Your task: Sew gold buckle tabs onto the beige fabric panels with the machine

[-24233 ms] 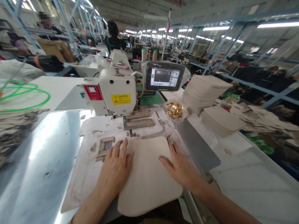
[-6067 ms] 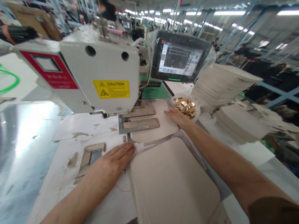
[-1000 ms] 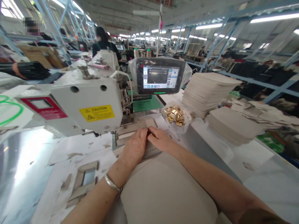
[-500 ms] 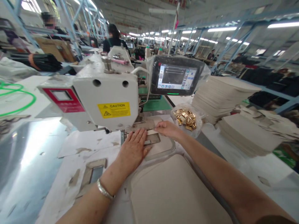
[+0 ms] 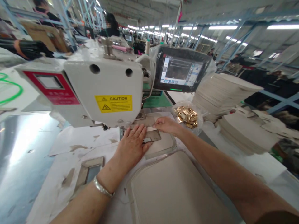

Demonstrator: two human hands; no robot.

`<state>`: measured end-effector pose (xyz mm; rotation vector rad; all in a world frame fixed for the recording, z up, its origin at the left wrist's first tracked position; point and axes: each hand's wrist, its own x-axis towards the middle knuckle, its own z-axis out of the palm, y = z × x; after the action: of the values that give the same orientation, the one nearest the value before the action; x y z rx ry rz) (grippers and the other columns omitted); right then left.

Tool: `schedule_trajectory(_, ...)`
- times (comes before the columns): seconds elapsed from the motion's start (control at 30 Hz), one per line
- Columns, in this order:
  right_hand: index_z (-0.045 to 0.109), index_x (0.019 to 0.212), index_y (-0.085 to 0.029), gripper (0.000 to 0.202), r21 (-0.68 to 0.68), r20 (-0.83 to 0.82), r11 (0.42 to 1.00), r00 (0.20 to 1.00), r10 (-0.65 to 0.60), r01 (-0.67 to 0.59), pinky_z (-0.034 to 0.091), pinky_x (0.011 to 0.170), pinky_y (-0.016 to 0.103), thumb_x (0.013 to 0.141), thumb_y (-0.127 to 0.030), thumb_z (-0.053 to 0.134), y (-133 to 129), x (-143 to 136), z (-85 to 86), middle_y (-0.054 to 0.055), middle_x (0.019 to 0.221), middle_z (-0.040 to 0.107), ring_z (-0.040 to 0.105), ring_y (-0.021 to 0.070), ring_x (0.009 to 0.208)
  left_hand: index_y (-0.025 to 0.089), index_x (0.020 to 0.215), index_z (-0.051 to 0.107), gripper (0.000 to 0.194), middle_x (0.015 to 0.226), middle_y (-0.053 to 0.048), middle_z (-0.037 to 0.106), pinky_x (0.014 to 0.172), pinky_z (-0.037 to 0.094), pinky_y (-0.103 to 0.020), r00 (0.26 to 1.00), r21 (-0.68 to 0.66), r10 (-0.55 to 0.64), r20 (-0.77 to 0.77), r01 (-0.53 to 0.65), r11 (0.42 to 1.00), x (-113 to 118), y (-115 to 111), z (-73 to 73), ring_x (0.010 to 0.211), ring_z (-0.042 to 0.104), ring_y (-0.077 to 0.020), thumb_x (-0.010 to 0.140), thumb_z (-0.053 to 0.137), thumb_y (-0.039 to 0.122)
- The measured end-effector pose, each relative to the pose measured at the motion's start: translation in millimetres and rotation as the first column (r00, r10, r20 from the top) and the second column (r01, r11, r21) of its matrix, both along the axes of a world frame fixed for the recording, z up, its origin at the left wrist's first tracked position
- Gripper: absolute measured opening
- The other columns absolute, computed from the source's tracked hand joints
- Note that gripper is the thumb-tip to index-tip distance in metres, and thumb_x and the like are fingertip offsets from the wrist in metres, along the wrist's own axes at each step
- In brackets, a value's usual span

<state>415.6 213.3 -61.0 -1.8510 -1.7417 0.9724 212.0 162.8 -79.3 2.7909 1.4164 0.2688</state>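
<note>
My left hand [image 5: 132, 144] lies flat, fingers stretched out, beside a rectangular opening in a beige panel [image 5: 164, 141] under the sewing machine head [image 5: 102, 87]. Its fingertips press near the opening's left side, where a small metal piece [image 5: 147, 140] shows. At the upper edge of the opening, my right hand [image 5: 167, 125] has thumb and finger pinched on the end of a pale strip [image 5: 149, 128]. The strip's other end runs to my left fingers. Nearer to me lies a larger beige panel [image 5: 173, 189].
A plastic bag of gold metal pieces [image 5: 187, 116] stands right of my hands. Stacks of beige panels [image 5: 221, 93] rise beyond it. A control screen [image 5: 182, 70] stands behind. A beige frame [image 5: 88, 171] lies at left beside a shiny metal plate [image 5: 21, 155].
My view has shifted closer to the machine, which now looks larger. Both hands keep nearly the same places on the panel, with the right hand still pinching the strip.
</note>
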Motion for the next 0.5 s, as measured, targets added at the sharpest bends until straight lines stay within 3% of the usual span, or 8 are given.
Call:
schedule_trajectory(0.13,0.06,0.064,-0.015,0.022,-0.002,0.141,1.0,0.99,-0.005,0.005,0.031,0.047,0.021,0.078,-0.029,0.07,1,1,8.5,-0.001,0.049,0.057,0.047,0.0089,0.048,0.01,0.146,0.038,0.061,0.155,-0.011,0.035,0.118,0.027,-0.053,1.0,-0.018,0.012,-0.011,-0.012,1.0,2,1,0.4,0.144,0.031,-0.0291,0.096,0.042,0.044)
schedule_trajectory(0.27,0.06,0.052,-0.014,0.035,-0.09,0.263,0.996,0.965,0.007,0.018,0.031,0.044,0.024,0.079,-0.035,0.069,2,2,19.7,0.003,0.048,0.06,0.044,0.0087,0.04,0.011,0.145,0.041,0.06,0.154,-0.012,0.037,0.117,0.028,-0.054,1.0,0.001,0.006,0.008,-0.006,1.0,2,2,-2.6,0.143,0.033,-0.0302,0.095,0.042,0.045)
schedule_trajectory(0.5,0.056,0.051,-0.015,0.038,-0.253,0.171,0.967,0.985,0.008,0.036,0.028,0.04,0.023,0.071,-0.038,0.078,8,3,22.0,0.0,0.043,0.055,0.036,0.0066,0.037,0.01,0.142,0.045,0.058,0.151,-0.015,0.041,0.115,0.03,-0.055,0.997,0.062,-0.023,0.068,0.019,0.998,1,2,-8.1,0.142,0.036,-0.0323,0.095,0.041,0.045)
